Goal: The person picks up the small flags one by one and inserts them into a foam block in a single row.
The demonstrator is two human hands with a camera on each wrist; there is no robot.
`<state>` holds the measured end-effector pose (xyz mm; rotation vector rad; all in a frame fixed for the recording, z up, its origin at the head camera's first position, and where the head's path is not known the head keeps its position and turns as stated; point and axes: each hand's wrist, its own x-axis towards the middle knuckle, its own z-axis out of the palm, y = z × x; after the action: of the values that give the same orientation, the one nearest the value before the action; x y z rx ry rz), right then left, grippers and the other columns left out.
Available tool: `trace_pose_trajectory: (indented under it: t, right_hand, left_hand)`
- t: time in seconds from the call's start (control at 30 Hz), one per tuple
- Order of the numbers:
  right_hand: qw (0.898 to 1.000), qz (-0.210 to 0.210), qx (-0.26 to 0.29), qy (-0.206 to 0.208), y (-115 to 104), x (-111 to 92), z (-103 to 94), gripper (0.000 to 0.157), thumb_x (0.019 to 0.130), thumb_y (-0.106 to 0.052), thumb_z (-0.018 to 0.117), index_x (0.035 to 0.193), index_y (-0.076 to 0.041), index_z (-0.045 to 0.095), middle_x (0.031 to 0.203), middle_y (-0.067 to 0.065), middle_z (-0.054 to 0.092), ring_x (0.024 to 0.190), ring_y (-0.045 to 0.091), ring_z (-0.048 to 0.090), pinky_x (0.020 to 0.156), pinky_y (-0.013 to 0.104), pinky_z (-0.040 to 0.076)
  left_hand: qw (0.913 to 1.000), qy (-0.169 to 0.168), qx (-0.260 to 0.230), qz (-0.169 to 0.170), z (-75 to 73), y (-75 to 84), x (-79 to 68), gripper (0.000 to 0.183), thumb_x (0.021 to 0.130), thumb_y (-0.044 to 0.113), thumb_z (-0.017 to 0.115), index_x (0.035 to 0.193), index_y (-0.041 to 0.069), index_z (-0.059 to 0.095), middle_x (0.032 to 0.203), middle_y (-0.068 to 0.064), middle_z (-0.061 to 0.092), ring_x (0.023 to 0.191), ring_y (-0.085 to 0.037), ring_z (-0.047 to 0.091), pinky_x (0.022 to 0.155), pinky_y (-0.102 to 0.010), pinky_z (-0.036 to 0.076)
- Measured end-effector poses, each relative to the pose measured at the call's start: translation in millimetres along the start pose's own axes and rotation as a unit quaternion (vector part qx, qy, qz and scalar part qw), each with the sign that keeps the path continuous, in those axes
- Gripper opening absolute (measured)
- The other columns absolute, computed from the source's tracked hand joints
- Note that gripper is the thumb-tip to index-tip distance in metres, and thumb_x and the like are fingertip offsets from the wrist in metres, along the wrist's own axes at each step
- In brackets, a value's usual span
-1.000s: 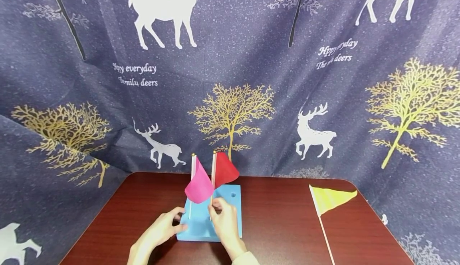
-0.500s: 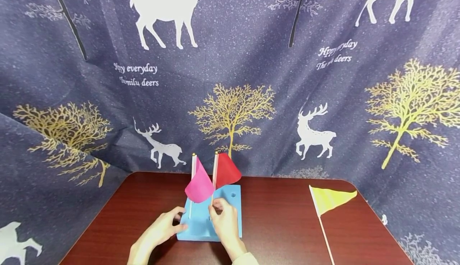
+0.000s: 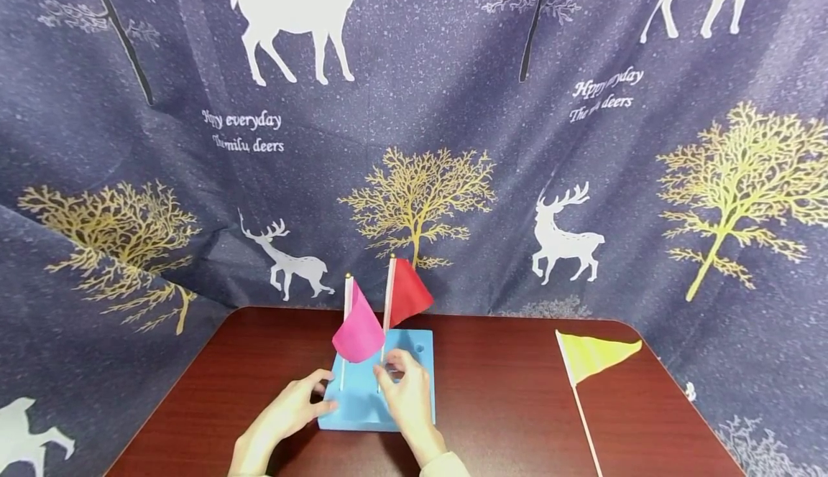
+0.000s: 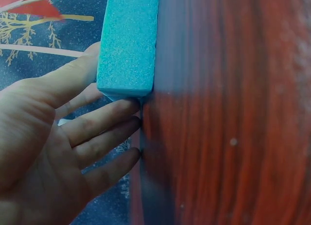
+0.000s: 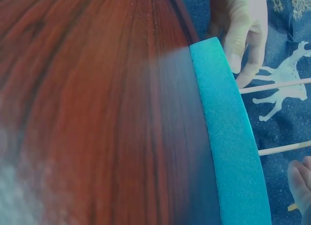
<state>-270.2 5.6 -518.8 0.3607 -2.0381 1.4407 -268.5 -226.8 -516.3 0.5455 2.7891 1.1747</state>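
A light-blue foam block lies on the table with a pink flag standing in its left part. My left hand rests at the block's left front corner, thumb and index finger at its top edge. In the left wrist view, the other fingers of the left hand extend along the block's side. My right hand is over the block, thumb and index fingertips pinching the lower pole of a red flag. That flag stands nearly upright, its foot at the block. The right wrist view catches only part of the right hand.
A small hole shows in the block's back right. A yellow triangular flag lies at the right of the brown wooden table. A dark blue curtain with white deer and gold trees hangs behind.
The red flag's top has risen and shifted slightly right, its pole now steeper. The right hand has barely moved. The left hand and pink flag stay in place.
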Motion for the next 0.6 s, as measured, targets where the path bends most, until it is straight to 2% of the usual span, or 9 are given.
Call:
trace_pose_trajectory:
  t: [0.2,0.37,0.5,0.6]
  right_hand:
    - [0.999,0.034,-0.037,-0.021,-3,1,-11.5,0.037,0.080,-0.019,0.082,0.109,-0.004,0.066,0.103,0.010,0.071,0.094,0.026,0.067,0.079,0.041,0.053]
    - [0.995,0.044,-0.073,-0.042,-6,4,-27.3,0.048,0.078,-0.029,0.083,0.118,-0.010,0.064,0.116,0.007,0.067,0.109,0.025,0.062,0.090,0.044,0.049]
    - [0.993,0.034,-0.091,-0.061,-6,6,-43.2,0.051,0.081,-0.035,0.079,0.122,-0.010,0.062,0.120,0.006,0.063,0.113,0.027,0.058,0.092,0.047,0.045]
    - [0.991,0.029,-0.102,-0.078,-4,8,-56.4,0.047,0.086,-0.035,0.075,0.123,-0.010,0.061,0.124,0.007,0.060,0.117,0.028,0.055,0.096,0.049,0.042]
  left_hand:
    - [1.0000,-0.003,-0.007,-0.005,0.0,0.0,-0.7,0.049,0.085,0.029,0.077,0.122,0.004,0.057,0.096,-0.010,0.064,0.068,-0.017,0.059,0.058,-0.033,0.049]
    - [1.0000,-0.002,0.001,-0.008,-0.8,1.1,-1.0,0.048,0.084,0.029,0.078,0.121,0.005,0.058,0.096,-0.009,0.064,0.075,-0.019,0.060,0.061,-0.034,0.049]
    - [0.9999,-0.002,0.003,-0.015,-1.2,1.1,-0.7,0.048,0.084,0.029,0.078,0.121,0.006,0.058,0.095,-0.007,0.064,0.082,-0.022,0.060,0.064,-0.035,0.049]
    - [0.9999,-0.001,0.007,-0.016,-0.6,0.8,0.0,0.048,0.083,0.029,0.078,0.121,0.006,0.059,0.095,-0.007,0.064,0.084,-0.023,0.061,0.065,-0.036,0.049]
